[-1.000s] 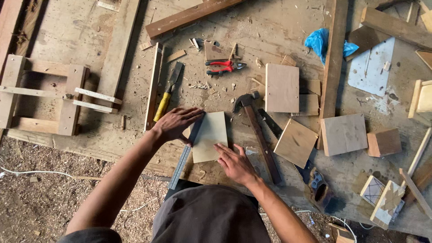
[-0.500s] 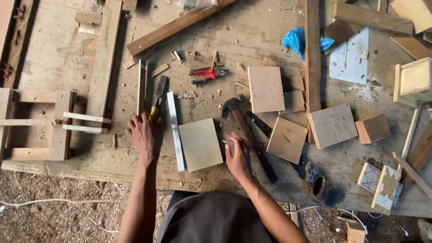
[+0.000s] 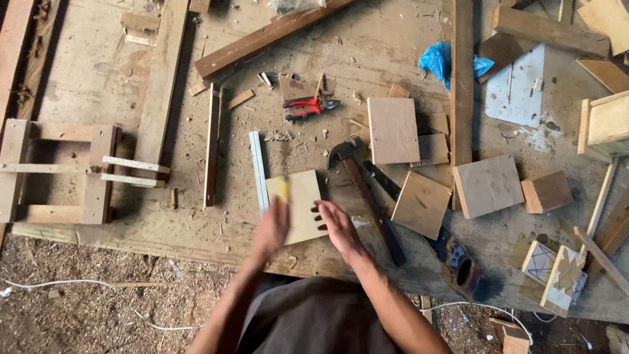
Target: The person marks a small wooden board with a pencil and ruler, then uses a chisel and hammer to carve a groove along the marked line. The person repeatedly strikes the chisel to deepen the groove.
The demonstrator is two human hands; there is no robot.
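Observation:
A pale square wooden board [image 3: 303, 196] lies near the front edge of the workbench [image 3: 78, 72]. My left hand [image 3: 270, 229], blurred by motion, is over the board's left part and is closed on a yellow-handled tool [image 3: 284, 189]. My right hand [image 3: 337, 228] rests flat on the board's right edge, fingers spread. A metal ruler [image 3: 257, 167] lies along the board's left side. A hammer [image 3: 368, 206] lies just right of my right hand.
A handsaw [image 3: 452, 259] and several square wood pieces [image 3: 488, 185] lie to the right. Red pliers [image 3: 306, 106] sit beyond the board. A wooden frame [image 3: 59, 172] stands at the left, long battens [image 3: 211, 147] in between, a blue bag [image 3: 438, 60] at the back.
My left hand reached left to the yellow-handled tool, picked it up and brought it back over the board. My right hand stayed at the board's right edge.

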